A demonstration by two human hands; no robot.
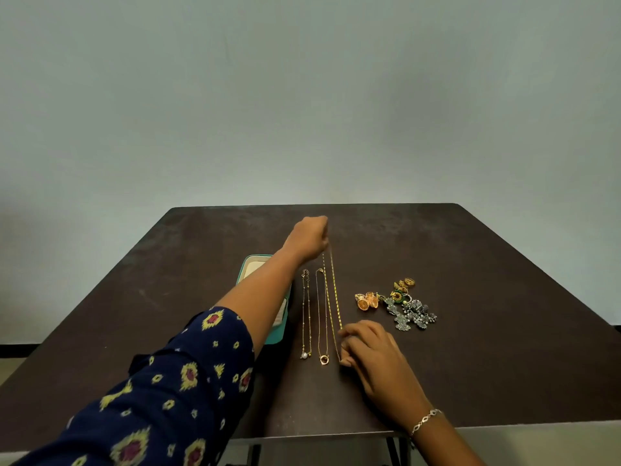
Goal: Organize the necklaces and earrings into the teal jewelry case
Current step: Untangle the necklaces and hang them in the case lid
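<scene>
Pinching the far end of the long gold chain necklace (334, 290), the left hand (309, 238) is stretching it straight over the dark tabletop (470, 364) while the right hand (373, 351) is gripping its near end. The open teal jewelry case (277, 338) is lying under the left forearm.

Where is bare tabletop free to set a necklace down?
Free: the table left of the teal case, and right of the earrings. Crowded: the middle, where left hand and right hand hold the gold chain beside two necklaces.
</scene>
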